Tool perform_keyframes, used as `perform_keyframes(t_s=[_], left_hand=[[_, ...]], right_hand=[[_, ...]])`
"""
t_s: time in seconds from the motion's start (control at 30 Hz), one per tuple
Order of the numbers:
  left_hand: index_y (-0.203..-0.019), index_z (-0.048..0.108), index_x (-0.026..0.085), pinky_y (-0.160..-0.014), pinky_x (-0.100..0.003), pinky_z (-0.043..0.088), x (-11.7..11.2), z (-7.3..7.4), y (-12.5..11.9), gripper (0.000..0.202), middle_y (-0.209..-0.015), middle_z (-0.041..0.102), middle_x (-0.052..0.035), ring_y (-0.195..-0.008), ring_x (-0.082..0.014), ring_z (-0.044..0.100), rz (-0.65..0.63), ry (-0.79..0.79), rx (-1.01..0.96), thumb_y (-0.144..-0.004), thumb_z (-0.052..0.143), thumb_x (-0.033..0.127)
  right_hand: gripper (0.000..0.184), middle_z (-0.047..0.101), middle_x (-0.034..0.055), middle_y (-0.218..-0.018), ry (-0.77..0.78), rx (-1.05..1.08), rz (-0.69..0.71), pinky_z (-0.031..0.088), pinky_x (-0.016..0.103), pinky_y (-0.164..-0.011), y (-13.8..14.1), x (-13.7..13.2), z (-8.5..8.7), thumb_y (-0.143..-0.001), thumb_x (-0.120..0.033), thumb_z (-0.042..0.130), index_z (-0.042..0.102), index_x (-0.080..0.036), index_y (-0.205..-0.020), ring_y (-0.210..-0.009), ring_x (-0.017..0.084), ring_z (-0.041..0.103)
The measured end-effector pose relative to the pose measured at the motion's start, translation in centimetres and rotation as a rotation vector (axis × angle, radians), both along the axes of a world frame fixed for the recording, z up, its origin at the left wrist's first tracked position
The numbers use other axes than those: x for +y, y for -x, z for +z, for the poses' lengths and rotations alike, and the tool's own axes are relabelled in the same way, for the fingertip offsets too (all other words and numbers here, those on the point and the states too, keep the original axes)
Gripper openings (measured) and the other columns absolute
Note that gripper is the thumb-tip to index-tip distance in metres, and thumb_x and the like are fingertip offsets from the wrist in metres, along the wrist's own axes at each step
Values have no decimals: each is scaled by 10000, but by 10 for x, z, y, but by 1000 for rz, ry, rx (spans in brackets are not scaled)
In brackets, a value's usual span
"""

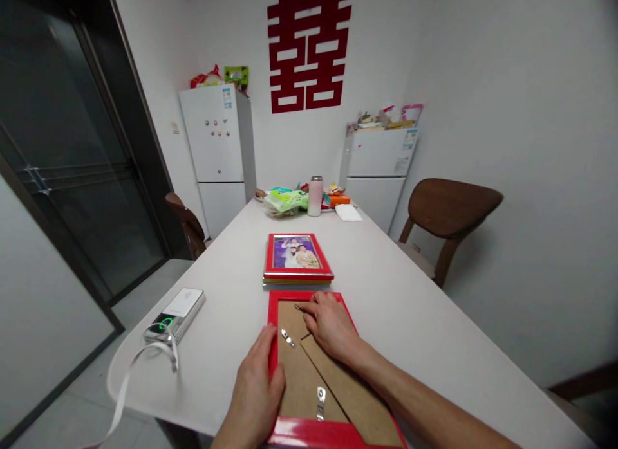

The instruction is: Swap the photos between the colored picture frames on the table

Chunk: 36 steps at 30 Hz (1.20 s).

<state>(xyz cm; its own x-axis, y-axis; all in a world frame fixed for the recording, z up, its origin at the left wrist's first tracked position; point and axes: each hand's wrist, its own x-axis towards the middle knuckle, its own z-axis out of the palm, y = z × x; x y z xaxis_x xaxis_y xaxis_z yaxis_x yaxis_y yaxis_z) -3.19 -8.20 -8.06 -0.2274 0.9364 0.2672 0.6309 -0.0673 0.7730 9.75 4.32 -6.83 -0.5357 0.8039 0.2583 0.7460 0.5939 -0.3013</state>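
A red picture frame (309, 431) lies face down on the table, its brown backing board (299, 378) showing. My left hand (255, 384) grips the frame's left side, thumb on the inner edge and fingers along the outside. Over the far part of the backing is my right hand (331, 323), its fingertips bent at a small metal clip (297, 306). Other metal clips sit near the left edge (288, 338) and near edge (321, 403) of the board. A long diagonal stand leg (333, 391) crosses the backing, partly hidden by my right hand and forearm.
Beyond lies a stack of picture frames (298, 275), the top one red with a photo. On the left is a white power bank (181, 311) with a strap. A pink bottle (315, 197) and green bags (287, 201) stand farther back. A brown chair (449, 208) is at right.
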Motion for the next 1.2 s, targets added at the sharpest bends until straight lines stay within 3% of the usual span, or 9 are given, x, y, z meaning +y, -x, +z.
perform_keyframes(t_s=[0.17,0.27,0.37,0.43,0.7,0.9,1.07,1.2], left_hand=[[-1185,388,100,-955,-337,315,0,3,-1,469,-1218,462,-105,-1108,-183,424,6,21,6,-716,405,123],[-1185,386,107,-947,-325,323,-1,6,-2,476,-1206,473,-96,-1096,-176,435,-1,18,-9,-710,404,117],[-1182,387,101,-943,-325,327,-2,8,-2,480,-1197,478,-102,-1085,-180,444,8,29,-8,-703,407,114],[-1184,384,102,-940,-325,329,-2,8,-2,481,-1192,480,-103,-1078,-179,448,11,27,-6,-704,405,113],[-1172,398,131,-936,-324,334,-2,8,-2,457,-1188,487,-86,-1080,-175,449,3,23,-26,-715,404,128],[-1177,399,107,-946,-349,316,-2,5,-6,468,-1202,476,-107,-1093,-192,437,31,18,-30,-712,425,153],[-1197,383,85,-954,-330,300,-2,6,-10,529,-1221,459,-115,-1112,-204,418,43,51,-98,-686,472,187],[-1162,430,109,-940,-315,308,-1,16,-15,508,-1197,486,-106,-1097,-209,433,9,76,-214,-672,512,221]], right_hand=[[317,526,74,-912,43,24,52,337,300,-760,-8,-10,11,-760,-228,423,559,-213,-1046,-856,185,442],[349,484,68,-1056,117,101,237,321,315,-842,-27,-29,23,-715,-190,469,545,-218,-1054,-963,185,420],[305,435,28,-1148,289,78,455,291,327,-901,-48,-51,32,-662,-168,528,607,-264,-941,-1052,186,378],[270,424,9,-1163,358,60,504,269,337,-923,-55,-63,34,-641,-180,572,632,-286,-882,-1086,190,351],[90,511,22,-1023,258,151,384,312,323,-864,-42,-73,21,-682,-226,566,647,-237,-720,-987,178,418],[347,518,67,-975,183,110,109,362,308,-783,-42,-65,18,-637,-284,555,563,-204,-975,-880,193,467],[401,545,52,-914,205,86,50,368,272,-762,-46,-56,21,-608,-209,501,547,-201,-1006,-849,177,491],[381,553,55,-906,187,106,32,364,275,-775,-50,-56,38,-601,-214,504,565,-188,-976,-842,175,496]])
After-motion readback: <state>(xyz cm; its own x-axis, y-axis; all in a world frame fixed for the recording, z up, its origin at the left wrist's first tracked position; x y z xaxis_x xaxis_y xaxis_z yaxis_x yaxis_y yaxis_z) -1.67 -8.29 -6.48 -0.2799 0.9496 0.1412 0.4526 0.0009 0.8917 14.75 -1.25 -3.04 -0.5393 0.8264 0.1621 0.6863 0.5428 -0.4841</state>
